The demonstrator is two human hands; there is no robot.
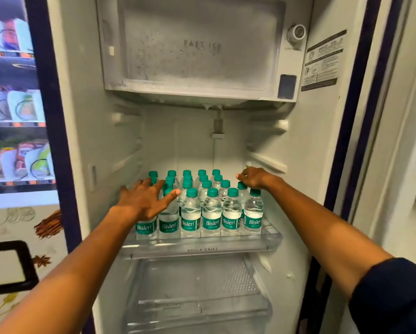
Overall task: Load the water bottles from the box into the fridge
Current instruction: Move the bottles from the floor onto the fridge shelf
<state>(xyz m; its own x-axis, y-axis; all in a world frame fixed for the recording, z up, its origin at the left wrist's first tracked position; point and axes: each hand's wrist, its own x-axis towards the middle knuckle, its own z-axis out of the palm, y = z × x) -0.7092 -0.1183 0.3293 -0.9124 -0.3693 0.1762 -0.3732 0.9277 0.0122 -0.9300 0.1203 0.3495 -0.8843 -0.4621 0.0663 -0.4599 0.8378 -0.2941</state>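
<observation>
Several small water bottles [211, 213] with green caps and green Bisleri labels stand in rows on the clear fridge shelf [202, 249]. My left hand [144, 200] is spread with straight fingers over the tops of the bottles at the left of the shelf. My right hand [252, 178] reaches in from the right, its fingers curled down on the green cap of a bottle [242, 189] in the second row at the right. The box is not in view.
The fridge [81, 141] stands open, with a frosted freezer compartment [197, 49] above and a clear drawer [197, 297] below the shelf. A vending machine [14, 104] with snack packets is on the left. The fridge door [400, 141] is on the right.
</observation>
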